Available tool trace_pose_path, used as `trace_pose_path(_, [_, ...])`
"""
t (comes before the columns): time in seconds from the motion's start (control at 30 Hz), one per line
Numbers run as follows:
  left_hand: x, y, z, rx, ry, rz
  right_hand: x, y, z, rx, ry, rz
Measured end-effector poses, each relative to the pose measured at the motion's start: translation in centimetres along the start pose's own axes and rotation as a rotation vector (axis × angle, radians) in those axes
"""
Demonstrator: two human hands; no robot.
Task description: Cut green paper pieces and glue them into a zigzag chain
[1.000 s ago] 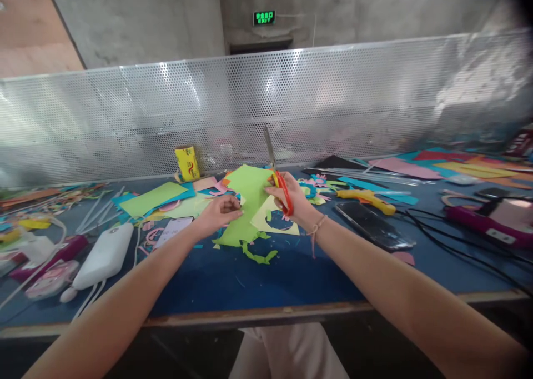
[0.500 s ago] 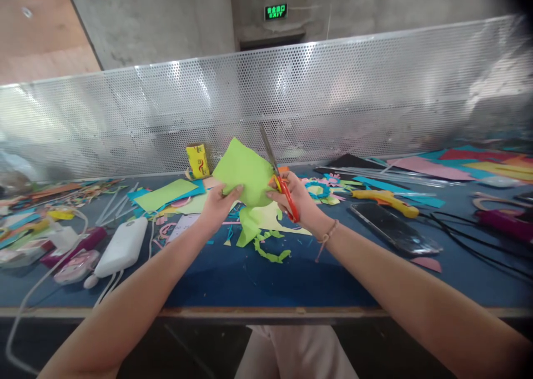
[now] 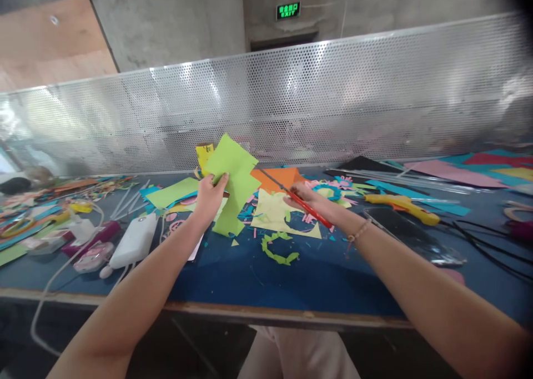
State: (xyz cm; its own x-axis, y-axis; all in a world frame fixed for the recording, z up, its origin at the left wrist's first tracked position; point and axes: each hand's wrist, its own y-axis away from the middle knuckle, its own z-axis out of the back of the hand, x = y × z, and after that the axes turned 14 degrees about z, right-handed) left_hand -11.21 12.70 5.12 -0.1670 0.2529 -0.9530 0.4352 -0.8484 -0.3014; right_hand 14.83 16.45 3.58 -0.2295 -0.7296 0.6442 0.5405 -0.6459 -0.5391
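My left hand (image 3: pixel 211 194) pinches a sheet of light green paper (image 3: pixel 234 168) between thumb and fingers, held up above the table. The sheet has a notched right edge, and a strip of it hangs down below. In my right hand (image 3: pixel 310 197) is a pair of red-handled scissors (image 3: pixel 306 205), its blades pointing up and left, apart from the green paper. Behind the blades lies an orange sheet (image 3: pixel 283 178). Below the hands are a pale yellow paper with cut-outs (image 3: pixel 270 215) and a curved, jagged green paper strip (image 3: pixel 270 251).
To the right lie a yellow glue gun (image 3: pixel 402 208) and a dark phone (image 3: pixel 416 237). A white power bank (image 3: pixel 134 243) with cables sits to the left. Paper scraps and coloured sheets (image 3: pixel 458 173) spread along the back, before a perforated metal screen (image 3: pixel 291 101).
The scissors and my right hand have moved right and slightly down, away from the green paper. My left hand now holds the sheet alone, tilted and shifted left, uncovering the orange sheet.
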Motion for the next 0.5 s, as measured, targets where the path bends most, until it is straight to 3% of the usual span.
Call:
trace_pose_path(0.2, [0.0, 0.9, -0.9, 0.126, -0.004, 0.04, 1.1, 0.3, -0.9, 0.096, -0.003, -0.053])
trace_pose_path(0.5, [0.3, 1.5, -1.2, 0.181, 0.037, 0.033, 4.7, 0.8, -1.1, 0.17, -0.163, -0.157])
